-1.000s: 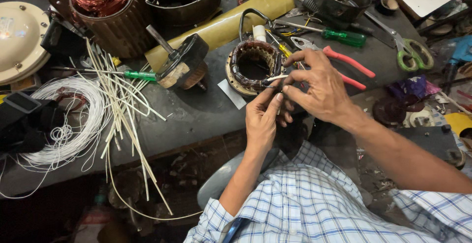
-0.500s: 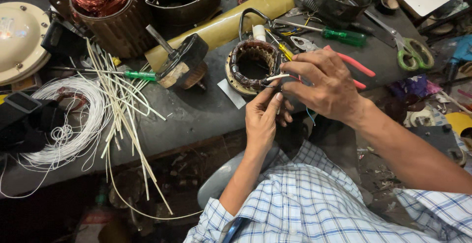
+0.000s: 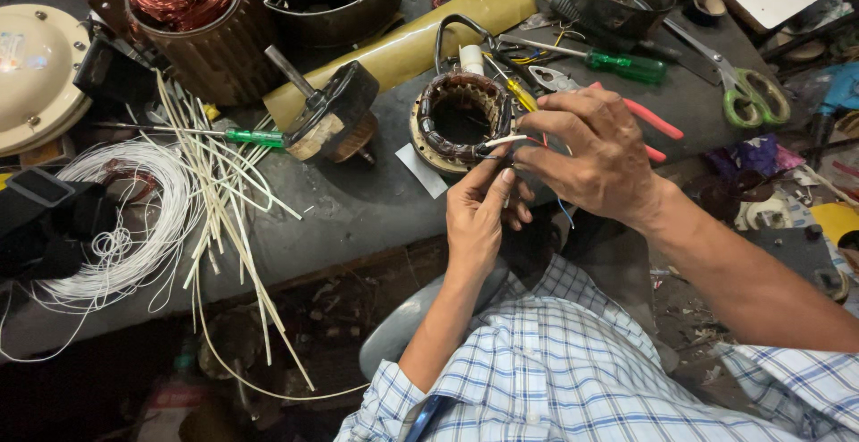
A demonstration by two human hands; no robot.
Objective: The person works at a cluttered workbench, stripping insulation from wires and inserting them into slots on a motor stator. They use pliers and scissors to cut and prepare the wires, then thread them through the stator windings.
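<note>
Stator and hands at the bench edge. The wound stator [image 3: 458, 123], a ring of dark coils in a pale metal core, lies flat on the dark workbench [image 3: 358, 209] near its front edge, just ahead of me. From its right side a thin white sleeve [image 3: 504, 141] with fine wire leads sticks out. My left hand [image 3: 479, 218] rises from below and pinches those leads between thumb and forefinger. My right hand [image 3: 595, 151] comes from the right, fingers curled, its fingertips closed on the sleeve's end; both hands touch at the leads. Just behind the stator lie a yellow-handled screwdriver [image 3: 519, 95], a green-handled screwdriver [image 3: 626, 64] and red-handled pliers [image 3: 649, 120]. Green-handled scissors [image 3: 747, 95] lie farther right. To the left lie a bundle of pale sleeving strips [image 3: 219, 187] and a coil of white wire [image 3: 125, 218]. A copper-wound motor housing [image 3: 192, 21] stands at rear left.
</note>
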